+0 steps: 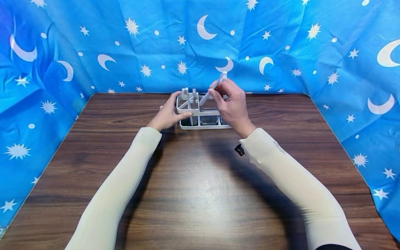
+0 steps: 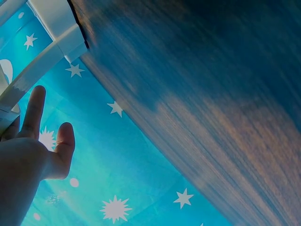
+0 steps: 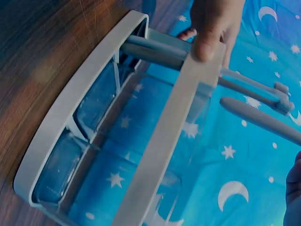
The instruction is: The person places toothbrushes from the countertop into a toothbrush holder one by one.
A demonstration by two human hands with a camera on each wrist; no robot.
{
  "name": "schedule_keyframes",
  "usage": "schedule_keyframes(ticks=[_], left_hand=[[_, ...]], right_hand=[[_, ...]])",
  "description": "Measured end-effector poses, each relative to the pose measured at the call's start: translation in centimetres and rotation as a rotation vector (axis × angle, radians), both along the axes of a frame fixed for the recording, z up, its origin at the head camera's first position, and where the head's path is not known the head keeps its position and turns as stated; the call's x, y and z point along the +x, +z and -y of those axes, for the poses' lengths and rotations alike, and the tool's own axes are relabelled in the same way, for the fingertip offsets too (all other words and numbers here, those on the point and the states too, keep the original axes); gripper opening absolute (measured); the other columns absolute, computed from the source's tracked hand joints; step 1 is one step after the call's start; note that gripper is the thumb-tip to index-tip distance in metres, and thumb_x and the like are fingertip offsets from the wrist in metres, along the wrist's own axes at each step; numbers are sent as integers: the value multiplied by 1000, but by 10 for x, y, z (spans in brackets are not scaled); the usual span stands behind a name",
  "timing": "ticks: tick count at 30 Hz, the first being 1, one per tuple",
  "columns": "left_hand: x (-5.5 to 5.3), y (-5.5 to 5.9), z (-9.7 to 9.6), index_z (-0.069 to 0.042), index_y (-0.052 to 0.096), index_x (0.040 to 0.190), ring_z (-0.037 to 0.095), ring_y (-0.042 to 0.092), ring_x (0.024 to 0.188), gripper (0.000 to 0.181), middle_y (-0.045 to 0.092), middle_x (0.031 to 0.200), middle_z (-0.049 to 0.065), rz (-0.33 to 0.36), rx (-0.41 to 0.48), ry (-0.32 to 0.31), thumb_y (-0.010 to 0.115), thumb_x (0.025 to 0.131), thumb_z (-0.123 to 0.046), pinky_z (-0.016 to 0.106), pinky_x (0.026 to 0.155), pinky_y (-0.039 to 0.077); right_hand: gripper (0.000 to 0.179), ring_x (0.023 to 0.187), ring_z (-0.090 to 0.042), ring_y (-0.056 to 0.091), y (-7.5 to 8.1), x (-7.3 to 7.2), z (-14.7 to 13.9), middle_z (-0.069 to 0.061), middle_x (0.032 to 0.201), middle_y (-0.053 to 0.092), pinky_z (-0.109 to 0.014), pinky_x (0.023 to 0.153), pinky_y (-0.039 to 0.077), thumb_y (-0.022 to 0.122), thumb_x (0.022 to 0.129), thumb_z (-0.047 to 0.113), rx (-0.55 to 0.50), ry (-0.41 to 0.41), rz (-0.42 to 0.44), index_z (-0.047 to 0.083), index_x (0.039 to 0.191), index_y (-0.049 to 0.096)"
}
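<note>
A white toothbrush holder (image 1: 209, 113) with an open two-tier frame stands at the back of the table. My left hand (image 1: 168, 113) grips its left end, thumb on the front of the upper rim and fingers behind. Toothbrushes (image 3: 251, 81) stand in the left section, heads up. My right hand (image 1: 231, 102) pinches another toothbrush (image 3: 261, 120) near its head. It slants with the handle end low and left, close beside the upper rim in the right wrist view. Clear cups (image 1: 209, 120) sit in the middle and right sections, the right one partly hidden by my right hand.
The holder stands on a dark wood-grain table (image 1: 200, 194), near its back edge. A blue cloth (image 1: 175, 48) with white moons and stars hangs behind and along both sides. A small black object (image 1: 239, 150) shows at the right cuff.
</note>
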State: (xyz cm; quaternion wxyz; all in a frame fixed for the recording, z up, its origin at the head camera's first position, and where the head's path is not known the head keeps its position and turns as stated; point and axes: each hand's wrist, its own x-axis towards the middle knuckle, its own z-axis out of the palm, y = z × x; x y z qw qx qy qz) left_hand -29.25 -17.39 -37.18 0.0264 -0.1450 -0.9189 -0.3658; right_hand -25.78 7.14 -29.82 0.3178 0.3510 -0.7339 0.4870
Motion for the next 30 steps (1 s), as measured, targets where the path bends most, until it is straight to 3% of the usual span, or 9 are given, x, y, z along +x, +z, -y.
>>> schedule_keyframes(ticks=[6, 13, 30], left_hand=[[0, 0, -2, -23, 16, 149, 27, 32, 134, 96, 30, 150, 5, -5, 6, -3, 68, 77, -59, 61, 106, 1], [0, -1, -4, -24, 17, 148, 26, 38, 130, 94, 35, 146, 5, -1, 14, -3, 68, 77, -59, 61, 106, 1], [0, -1, -6, -25, 18, 148, 29, 38, 130, 94, 31, 149, 6, 3, -2, 5, 67, 76, -61, 63, 105, 1]], right_hand=[[14, 73, -12, 48, -8, -6, 13, -3, 86, 56, -27, 62, 42, 61, 93, 15, 78, 7, 29, 2, 93, 65], [15, 74, -14, 48, -20, -10, 20, -3, 85, 57, -28, 65, 40, 58, 94, 17, 195, -57, 136, 3, 92, 64], [16, 81, -14, 50, -33, -15, 24, 0, 91, 58, -26, 72, 45, 56, 96, 19, 342, -76, 334, 9, 100, 68]])
